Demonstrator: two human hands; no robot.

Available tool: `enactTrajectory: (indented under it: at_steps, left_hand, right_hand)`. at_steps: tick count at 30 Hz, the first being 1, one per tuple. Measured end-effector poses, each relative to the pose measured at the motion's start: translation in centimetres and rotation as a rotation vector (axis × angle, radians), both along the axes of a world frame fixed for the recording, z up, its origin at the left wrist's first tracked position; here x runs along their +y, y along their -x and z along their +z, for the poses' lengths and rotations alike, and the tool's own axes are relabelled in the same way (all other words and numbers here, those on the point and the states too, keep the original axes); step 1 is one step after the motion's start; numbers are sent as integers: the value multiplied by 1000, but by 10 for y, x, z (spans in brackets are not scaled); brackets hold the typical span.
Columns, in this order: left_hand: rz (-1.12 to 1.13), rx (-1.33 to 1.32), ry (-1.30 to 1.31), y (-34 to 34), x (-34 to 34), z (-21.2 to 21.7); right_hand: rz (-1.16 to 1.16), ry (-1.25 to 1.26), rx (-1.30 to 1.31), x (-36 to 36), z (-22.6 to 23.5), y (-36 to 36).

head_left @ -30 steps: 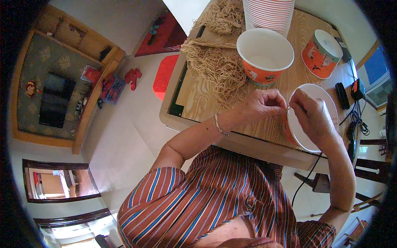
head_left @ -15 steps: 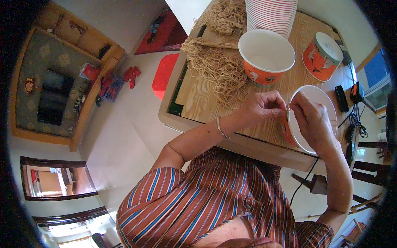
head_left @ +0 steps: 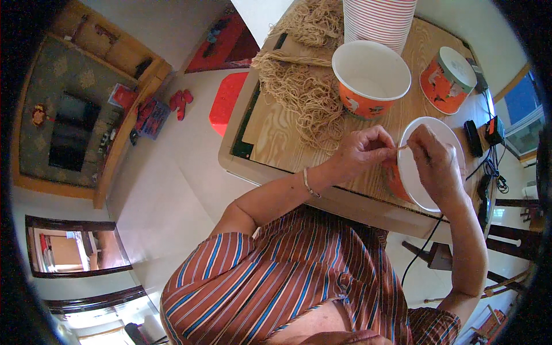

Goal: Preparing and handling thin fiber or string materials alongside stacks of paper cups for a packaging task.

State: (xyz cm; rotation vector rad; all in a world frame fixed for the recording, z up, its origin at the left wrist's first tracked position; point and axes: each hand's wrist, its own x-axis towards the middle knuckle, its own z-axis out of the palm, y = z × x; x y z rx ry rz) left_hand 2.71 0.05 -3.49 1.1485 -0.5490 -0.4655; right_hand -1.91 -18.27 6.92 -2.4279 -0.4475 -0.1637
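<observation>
My left hand [head_left: 363,150] and my right hand [head_left: 431,164] meet near the front edge of the table, both closed in a pinch. Between their fingertips stretches a short bit of thin tan string [head_left: 402,148]. Right below them an orange paper tub [head_left: 397,185] with a white inside leans tilted, its mouth partly covered by my right hand. Beside my left hand lies a loose heap of tan strands [head_left: 313,106] that look like the same string. Another orange paper tub [head_left: 368,106] stands upright just beyond my hands, its white mouth open.
A tall stack of paper tubs [head_left: 379,23] rises at the back. An upside-down orange tub [head_left: 445,83] sits at the right, with a black adapter [head_left: 494,131] and tangled black cables [head_left: 493,164] nearer. More strands [head_left: 313,23] lie far left. A red stool [head_left: 227,103] stands beyond the table [head_left: 270,158].
My fingertips have drawn slightly apart, so a little more string shows between them. The tilted tub has shifted slightly. The whole view has moved slightly.
</observation>
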Motion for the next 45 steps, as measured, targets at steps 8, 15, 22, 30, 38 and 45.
enactTrajectory:
  at_steps: [8,15,22,30,38,45]
  left_hand:
    - [113,-273,-132,5,1,2]
    - [85,-256,-137,10,-2,-3]
    - [221,-464,-147,9,-2,4]
    - [235,-361,-197,13,-5,2]
    - [257,-276,-154,11,2,32]
    - [246,-388,-176,5,-5,35]
  right_hand:
    - [25,-10,-30,7,-3,2]
    - [70,26,-26,10,-4,1]
    - [18,-153,60,13,0,0]
    - [18,-109,54,6,-1,-6]
    - [23,-76,90,7,8,-7]
    - [22,-90,110,10,8,-6]
